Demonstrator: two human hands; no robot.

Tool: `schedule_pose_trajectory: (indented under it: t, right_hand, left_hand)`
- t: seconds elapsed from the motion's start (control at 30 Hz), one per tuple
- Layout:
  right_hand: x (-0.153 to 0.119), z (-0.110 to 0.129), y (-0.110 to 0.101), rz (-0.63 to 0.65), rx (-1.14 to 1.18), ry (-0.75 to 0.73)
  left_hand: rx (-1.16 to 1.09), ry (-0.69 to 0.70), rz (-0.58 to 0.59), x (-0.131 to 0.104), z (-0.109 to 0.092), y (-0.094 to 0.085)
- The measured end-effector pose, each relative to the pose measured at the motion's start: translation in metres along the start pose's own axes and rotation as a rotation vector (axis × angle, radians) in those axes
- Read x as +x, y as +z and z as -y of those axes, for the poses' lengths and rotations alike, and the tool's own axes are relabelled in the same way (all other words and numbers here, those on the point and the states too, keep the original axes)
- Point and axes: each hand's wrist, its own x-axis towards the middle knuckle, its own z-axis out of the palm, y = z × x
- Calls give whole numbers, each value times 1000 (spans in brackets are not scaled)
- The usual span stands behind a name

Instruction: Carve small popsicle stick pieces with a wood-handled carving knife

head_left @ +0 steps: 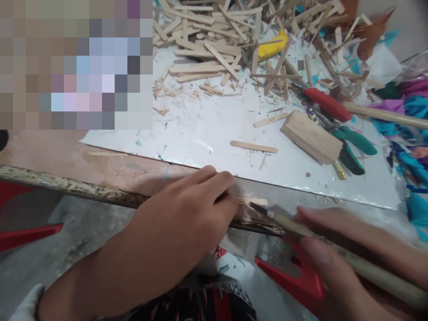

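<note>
My left hand (197, 209) presses down at the table's near edge, its fingers closed on a wooden craft stick (259, 202). Only the right end of that stick sticks out past my fingers. In my right hand (337, 249), slightly blurred, is a carving knife (294, 227) with a long, pale wooden handle and a short dark blade. The blade tip is at the exposed end of the stick; whether it touches the wood I cannot tell. Another craft stick (254, 146) lies flat on the white sheet (197, 120) beyond my hands.
A heap of craft sticks (207, 44) covers the far side, with a yellow object (272, 46) among them. A wooden block (312, 137), green-handled pliers (356, 140) and a red-handled tool (327, 104) lie at right. Coloured scraps (417, 107) fill the right edge. Shavings are scattered about.
</note>
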Motion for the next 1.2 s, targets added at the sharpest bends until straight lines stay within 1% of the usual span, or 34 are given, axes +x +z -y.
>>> schedule_pose_trajectory:
  t: [0.07,0.17,0.27,0.33,0.43,0.5,0.6,0.7,0.8,0.93,1.07,1.2]
  right_hand:
    - [-2,10,7,15,41,53]
    - [10,27,16,17,139,105]
    - [23,38,19,33,186,93]
    - [26,41,17,41,193,79]
    - [25,40,11,63,110,55]
    - [25,36,5,100,38,-15]
    - [30,31,-3,184,2,-169]
    - [39,28,-5,221,0,-249]
    - [44,30,-3,198,-11,-254]
    - [43,32,-1,159,-54,-191]
    - [41,29,-1,162,-62,-226]
    - [43,29,-3,186,-75,-265]
  left_hand:
    - [-7,0,-4,0,0,1]
    - [2,9,-13,1,1,4]
    - [12,23,-23,1,2,5]
    - [-6,18,-10,1,2,5]
    - [-44,-25,15,-1,1,4]
    - [-56,-38,25,-2,1,6]
    - [-61,-10,-33,-4,4,13]
    - [-57,-4,-66,-7,6,20]
    - [-23,26,-50,-7,7,23]
    - [-3,38,-71,-5,6,21]
    - [-20,23,-78,-5,6,19]
    - [-33,30,-79,-5,6,20]
